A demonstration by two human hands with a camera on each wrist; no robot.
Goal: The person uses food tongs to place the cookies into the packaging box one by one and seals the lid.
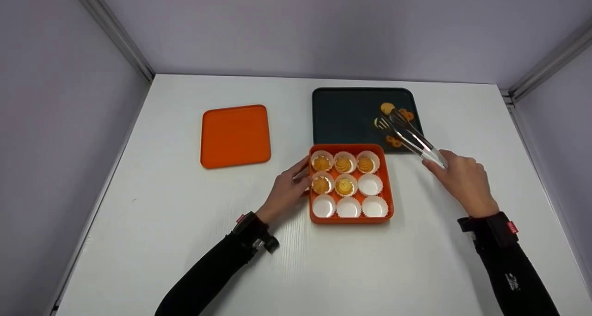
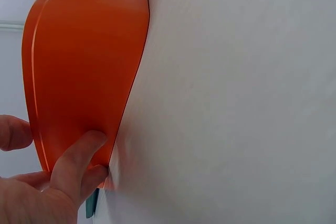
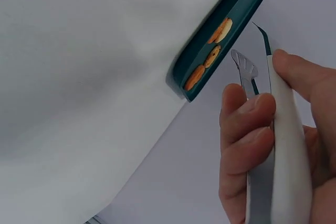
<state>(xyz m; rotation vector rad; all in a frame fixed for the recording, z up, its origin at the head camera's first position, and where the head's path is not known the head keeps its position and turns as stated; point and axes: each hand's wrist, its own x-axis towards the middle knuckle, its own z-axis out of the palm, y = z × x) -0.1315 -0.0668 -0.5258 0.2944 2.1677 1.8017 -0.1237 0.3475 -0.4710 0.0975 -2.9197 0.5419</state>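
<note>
Left hand: fingers laid against the nine-o'clock wall of the orange box | right hand: gripping tongs, tips parted above cookies at the dark tray's three o'clock | tray: just beyond box, twelve o'clock | best, I'd judge: straddle one cookie squarely, squeeze lightly, steady box

The tongs look shiny metal, the box smooth plastic.
</note>
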